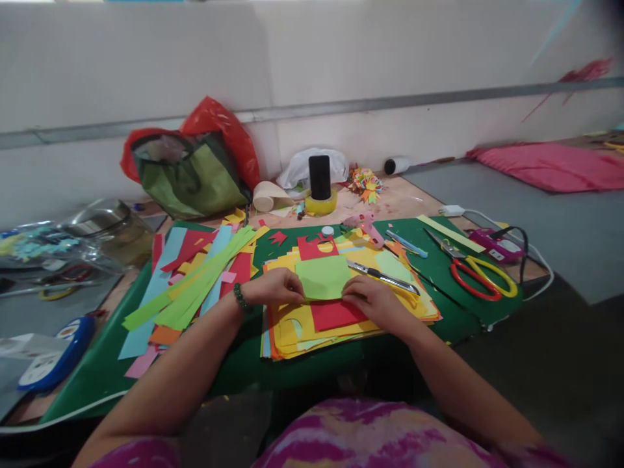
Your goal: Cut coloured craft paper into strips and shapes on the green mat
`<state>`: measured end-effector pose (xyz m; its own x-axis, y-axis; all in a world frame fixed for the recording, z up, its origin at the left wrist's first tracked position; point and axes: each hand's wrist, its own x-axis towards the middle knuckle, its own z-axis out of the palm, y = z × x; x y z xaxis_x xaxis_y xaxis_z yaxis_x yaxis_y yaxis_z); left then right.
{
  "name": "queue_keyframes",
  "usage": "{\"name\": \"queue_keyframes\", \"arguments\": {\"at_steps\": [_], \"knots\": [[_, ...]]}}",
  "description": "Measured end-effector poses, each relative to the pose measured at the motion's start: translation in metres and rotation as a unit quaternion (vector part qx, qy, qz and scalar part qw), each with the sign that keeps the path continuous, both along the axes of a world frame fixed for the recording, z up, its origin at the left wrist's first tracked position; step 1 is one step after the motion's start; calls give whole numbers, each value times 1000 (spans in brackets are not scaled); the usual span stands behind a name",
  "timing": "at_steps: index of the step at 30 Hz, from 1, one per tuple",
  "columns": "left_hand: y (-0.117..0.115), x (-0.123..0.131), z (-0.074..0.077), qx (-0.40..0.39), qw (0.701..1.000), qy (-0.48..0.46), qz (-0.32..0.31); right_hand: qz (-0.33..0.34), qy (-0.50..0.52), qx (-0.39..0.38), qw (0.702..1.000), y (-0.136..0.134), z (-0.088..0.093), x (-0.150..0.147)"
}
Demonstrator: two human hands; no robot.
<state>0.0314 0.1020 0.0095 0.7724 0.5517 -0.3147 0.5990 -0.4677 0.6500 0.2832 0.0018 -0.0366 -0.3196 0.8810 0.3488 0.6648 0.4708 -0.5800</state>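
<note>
A small light-green sheet of paper (322, 277) is held at its two lower corners, above a stack of coloured paper (287, 325). My left hand (279, 286) pinches its left edge, with a green bead bracelet on the wrist. At the lower right corner, the fingers of my right hand (370, 299) are closed on the same sheet. Under it lies a red piece of paper (336, 315). Just beyond my right hand a utility knife (383, 277) rests on the stack.
Paper strips (205, 279) lie at left on the green mat (244, 370). Scissors (475, 266) and a pink glue gun (365, 229) are on the right. A phone (320, 177) stands on a yellow tape roll (320, 204). A green bag (195, 179) sits behind.
</note>
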Motion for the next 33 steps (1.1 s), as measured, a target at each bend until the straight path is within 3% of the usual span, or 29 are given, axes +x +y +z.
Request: {"name": "queue_keyframes", "arguments": {"at_steps": [5,12,14,17,19,21,26,30,33], "knots": [[0,0,0,17,1000,13,18,-42,-14,-40,998,4,5,-1],[7,-3,-6,-65,998,-10,8,-77,27,-73,994,6,0,-1],[5,-2,-5,-56,998,-8,-1,-81,32,-72,994,6,-2,0],[-9,6,-2,124,991,-39,9,-88,-1,-30,996,3,-4,-2],[-23,16,-3,276,957,-86,3,-104,-51,22,993,-2,-4,-9],[-37,26,-9,354,928,-106,-48,-108,-91,77,987,-12,-1,-19],[-51,32,-21,474,866,-120,-105,-46,-89,175,980,-30,19,-35],[-42,21,-15,522,825,-187,-111,-39,-132,232,963,-25,28,-9],[-39,18,-10,546,817,-139,-121,-39,-141,258,955,-16,23,11]]}}
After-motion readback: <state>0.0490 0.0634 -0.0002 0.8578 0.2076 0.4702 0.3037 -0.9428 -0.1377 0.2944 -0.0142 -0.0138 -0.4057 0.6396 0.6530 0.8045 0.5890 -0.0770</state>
